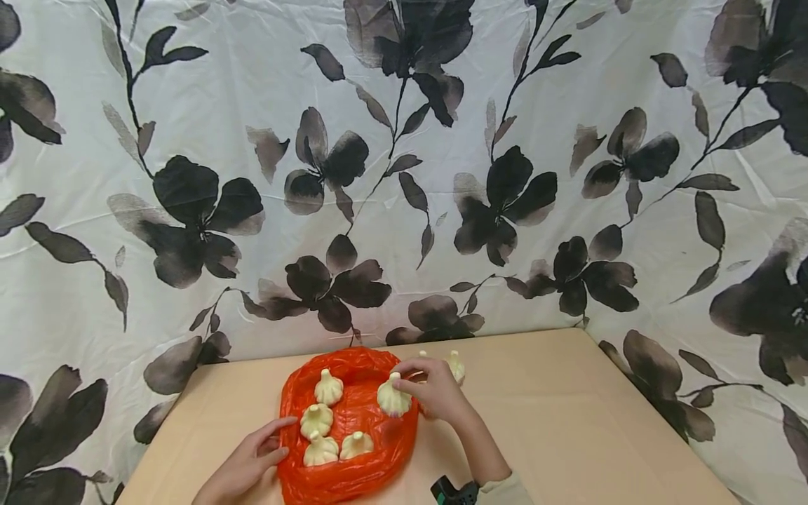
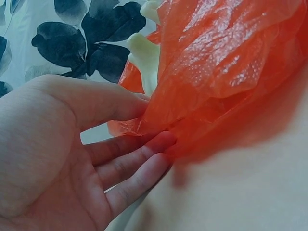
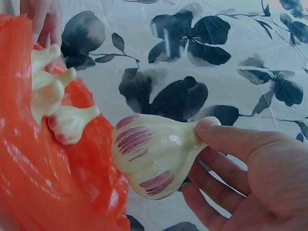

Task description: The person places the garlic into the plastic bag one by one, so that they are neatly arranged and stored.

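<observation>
An orange plastic bag (image 1: 369,480) lies spread with its mouth up on the table, several garlic bulbs (image 1: 328,387) inside it. My right hand (image 1: 442,393) pinches one garlic bulb (image 3: 154,154) by its stem, over the bag's right side. That bulb is cream with purple streaks and looks glossy. At the bag's left edge, my left hand (image 1: 247,459) pinches the plastic rim between thumb and fingers, as the left wrist view shows (image 2: 96,130). Behind the right hand, more garlic bulbs (image 1: 456,367) stand on the table, partly hidden.
The beige table (image 1: 568,421) reaches to a white cloth backdrop (image 1: 404,210) printed with dark flowers. A black device (image 1: 453,491) is worn at the right wrist.
</observation>
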Demonstrator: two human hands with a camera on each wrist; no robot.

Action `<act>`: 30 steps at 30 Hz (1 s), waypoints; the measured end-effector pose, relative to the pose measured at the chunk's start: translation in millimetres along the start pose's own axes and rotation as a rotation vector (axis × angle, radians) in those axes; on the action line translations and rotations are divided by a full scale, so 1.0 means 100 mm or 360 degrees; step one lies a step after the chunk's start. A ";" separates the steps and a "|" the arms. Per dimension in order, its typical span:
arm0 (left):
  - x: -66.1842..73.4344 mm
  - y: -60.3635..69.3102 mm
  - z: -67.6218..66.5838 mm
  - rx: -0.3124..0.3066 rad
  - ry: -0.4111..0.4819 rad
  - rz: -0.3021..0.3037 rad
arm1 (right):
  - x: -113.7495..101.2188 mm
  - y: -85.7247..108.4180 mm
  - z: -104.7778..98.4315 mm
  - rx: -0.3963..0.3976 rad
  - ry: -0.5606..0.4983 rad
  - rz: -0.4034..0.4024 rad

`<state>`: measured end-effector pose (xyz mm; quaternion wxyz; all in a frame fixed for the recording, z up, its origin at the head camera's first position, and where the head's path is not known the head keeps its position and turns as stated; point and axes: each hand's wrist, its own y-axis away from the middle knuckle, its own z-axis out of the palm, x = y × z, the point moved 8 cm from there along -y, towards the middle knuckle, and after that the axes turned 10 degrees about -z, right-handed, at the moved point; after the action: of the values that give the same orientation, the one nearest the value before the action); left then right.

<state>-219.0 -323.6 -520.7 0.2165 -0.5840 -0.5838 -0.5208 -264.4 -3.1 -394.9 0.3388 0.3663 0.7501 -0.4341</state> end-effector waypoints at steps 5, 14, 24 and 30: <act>0.02 -0.01 0.01 0.0016 -0.0010 -0.0004 | 0.01 -0.09 0.10 -0.0032 -0.0028 0.0001; 0.09 -0.06 0.00 0.0026 -0.0030 0.0048 | 0.01 -0.22 0.23 -0.0060 -0.0022 -0.0039; 0.03 -0.08 0.04 0.0054 -0.0007 -0.0028 | 0.11 -0.28 0.35 -0.0083 -0.0038 -0.0026; 0.02 -0.11 0.04 0.0104 0.0006 -0.0042 | 0.19 -0.36 0.46 -0.0123 -0.0068 -0.0042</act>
<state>-227.5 -316.7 -524.4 0.2296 -0.5679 -0.6078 -0.5053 -295.7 -52.1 -413.8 0.3629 0.3336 0.7636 -0.4170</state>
